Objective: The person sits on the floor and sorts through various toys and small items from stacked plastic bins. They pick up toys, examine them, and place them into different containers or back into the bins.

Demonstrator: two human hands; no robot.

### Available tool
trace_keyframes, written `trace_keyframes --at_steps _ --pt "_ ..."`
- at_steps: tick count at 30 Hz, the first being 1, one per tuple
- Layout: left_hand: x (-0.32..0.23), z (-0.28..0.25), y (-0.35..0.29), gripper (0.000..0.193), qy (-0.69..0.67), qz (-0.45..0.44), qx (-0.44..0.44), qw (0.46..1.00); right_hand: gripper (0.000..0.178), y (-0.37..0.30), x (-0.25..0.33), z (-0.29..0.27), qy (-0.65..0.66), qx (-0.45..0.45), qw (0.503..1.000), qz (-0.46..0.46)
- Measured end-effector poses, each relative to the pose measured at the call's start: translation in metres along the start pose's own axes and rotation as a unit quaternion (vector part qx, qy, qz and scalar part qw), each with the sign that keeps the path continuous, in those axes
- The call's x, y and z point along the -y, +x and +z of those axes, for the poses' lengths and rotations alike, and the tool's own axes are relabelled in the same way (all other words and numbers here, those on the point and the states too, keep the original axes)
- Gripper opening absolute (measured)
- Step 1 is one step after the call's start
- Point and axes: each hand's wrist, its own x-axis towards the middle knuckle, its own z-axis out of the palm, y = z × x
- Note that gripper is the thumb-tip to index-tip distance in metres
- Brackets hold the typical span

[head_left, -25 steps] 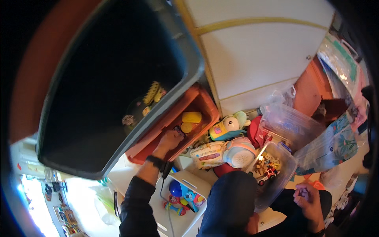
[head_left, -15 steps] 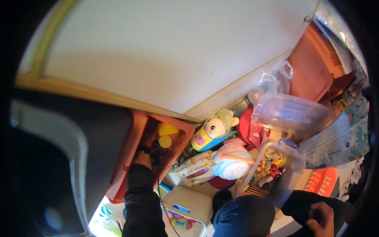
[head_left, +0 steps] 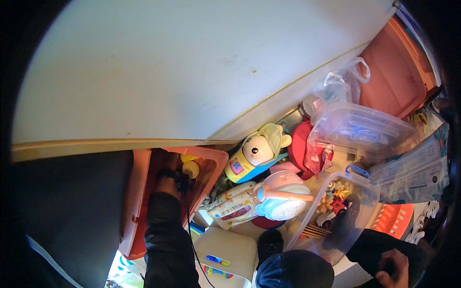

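Observation:
My left arm, in a black sleeve, reaches down into a reddish plastic bin (head_left: pixel 211 165) on the left. My left hand (head_left: pixel 168 185) is inside it, a dark band with a thin cable at the wrist; its fingers are lost in shadow. Close by in the bin lies a round yellow piece (head_left: pixel 190 169). My right hand (head_left: pixel 394 269) is at the lower right beside dark cloth, its fingers curled in with nothing visible in them. Right of the bin stands a yellow and blue animal-shaped toy (head_left: pixel 253 151) with a white face.
A clear box (head_left: pixel 307 218) holds a toy car and small blocks; its translucent lid (head_left: pixel 360 127) lies behind. A white stool (head_left: pixel 225 245), an orange basket (head_left: pixel 396 218), a reddish tub (head_left: pixel 391 72) and a patterned package (head_left: pixel 230 206) crowd around. A white panel (head_left: pixel 168 72) spans the back.
The view has shifted, so the bin and my left arm appear further left. My left hand stays inside the bin. My right hand remains curled at the lower right.

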Motion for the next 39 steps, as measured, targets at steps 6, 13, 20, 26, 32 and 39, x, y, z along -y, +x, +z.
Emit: trace_keyframes --at_steps 6,13,20,26,32,39 --pt "-0.018 0.009 0.001 0.046 0.013 0.017 0.001 1.0 0.043 0.005 -0.001 0.003 0.014 -0.014 1.0 0.01" --pt "-0.025 0.012 0.003 0.049 0.012 0.025 -0.014 1.0 0.041 0.007 0.008 0.005 0.015 -0.001 1.0 0.018" --pt "-0.023 -0.008 -0.031 0.052 -0.166 0.069 -0.047 0.983 0.042 0.001 0.018 0.004 -0.05 0.021 0.997 -0.059" --pt "-0.038 -0.049 -0.157 0.054 -0.457 0.158 0.003 0.875 0.035 -0.004 0.025 0.01 -0.096 0.007 0.971 -0.218" --pt "-0.077 -0.069 -0.381 0.066 -0.399 0.385 0.16 0.817 0.036 -0.017 0.048 0.002 -0.116 0.045 0.924 -0.361" --pt "-0.191 -0.086 -0.541 0.061 -0.259 0.557 0.516 0.598 0.026 -0.041 0.056 -0.001 -0.139 0.005 0.784 -0.605"
